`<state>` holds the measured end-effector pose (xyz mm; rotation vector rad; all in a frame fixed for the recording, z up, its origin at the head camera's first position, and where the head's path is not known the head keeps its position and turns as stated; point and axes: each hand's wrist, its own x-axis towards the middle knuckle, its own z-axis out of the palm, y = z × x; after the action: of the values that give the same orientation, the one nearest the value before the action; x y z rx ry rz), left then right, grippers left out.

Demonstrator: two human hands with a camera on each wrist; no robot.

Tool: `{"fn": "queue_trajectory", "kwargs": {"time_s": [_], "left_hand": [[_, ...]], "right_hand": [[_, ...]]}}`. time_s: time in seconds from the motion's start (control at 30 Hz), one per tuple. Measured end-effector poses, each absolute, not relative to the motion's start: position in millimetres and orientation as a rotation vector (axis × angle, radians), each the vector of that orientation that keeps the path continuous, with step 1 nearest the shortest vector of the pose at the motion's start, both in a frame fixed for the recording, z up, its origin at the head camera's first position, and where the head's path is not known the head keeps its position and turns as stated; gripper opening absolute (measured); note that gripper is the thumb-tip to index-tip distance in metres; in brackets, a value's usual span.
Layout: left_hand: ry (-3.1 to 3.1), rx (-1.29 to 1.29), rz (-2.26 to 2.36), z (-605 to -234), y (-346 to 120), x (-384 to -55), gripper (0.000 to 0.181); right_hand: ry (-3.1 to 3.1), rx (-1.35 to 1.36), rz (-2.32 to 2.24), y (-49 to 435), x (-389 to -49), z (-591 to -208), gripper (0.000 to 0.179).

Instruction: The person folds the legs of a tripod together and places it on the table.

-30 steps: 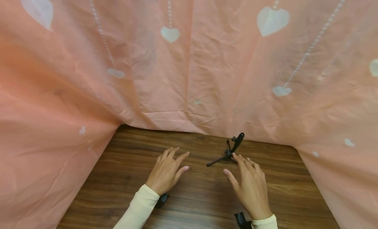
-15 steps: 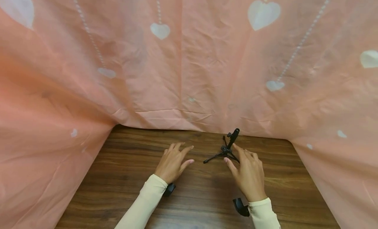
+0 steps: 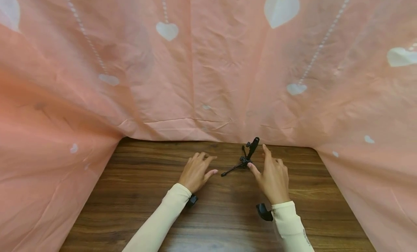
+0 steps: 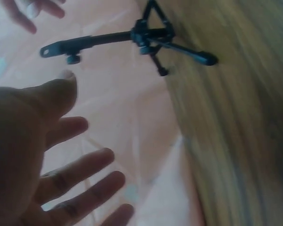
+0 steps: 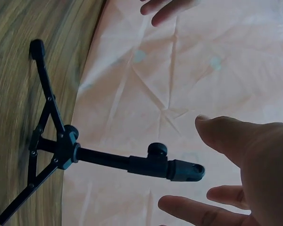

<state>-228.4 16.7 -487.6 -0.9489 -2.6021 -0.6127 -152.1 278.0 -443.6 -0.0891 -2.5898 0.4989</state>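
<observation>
Right wrist view: right hand [image 5: 264,165] at frame's 4 o'clock, spread, empty, apart from tripod [image 5: 104,158]; head view overlaps them. Left hand [image 3: 194,171] likewise.

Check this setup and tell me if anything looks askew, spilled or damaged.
Nothing looks spilled or broken. The black tripod stands on its spread legs on the wooden table. Only the pink cloth behind it looks untidy: it is creased and wrinkled instead of hanging smooth.
</observation>
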Motion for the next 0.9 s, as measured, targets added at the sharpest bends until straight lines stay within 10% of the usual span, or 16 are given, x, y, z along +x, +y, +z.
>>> {"fn": "queue_trajectory", "kwargs": {"time_s": [0.9], "left_hand": [[-2.57,-1.046,-0.514,-528,72,-270,0.042]], "right_hand": [[-2.742,-0.198,0.5,303,-192,-461,0.085]]}}
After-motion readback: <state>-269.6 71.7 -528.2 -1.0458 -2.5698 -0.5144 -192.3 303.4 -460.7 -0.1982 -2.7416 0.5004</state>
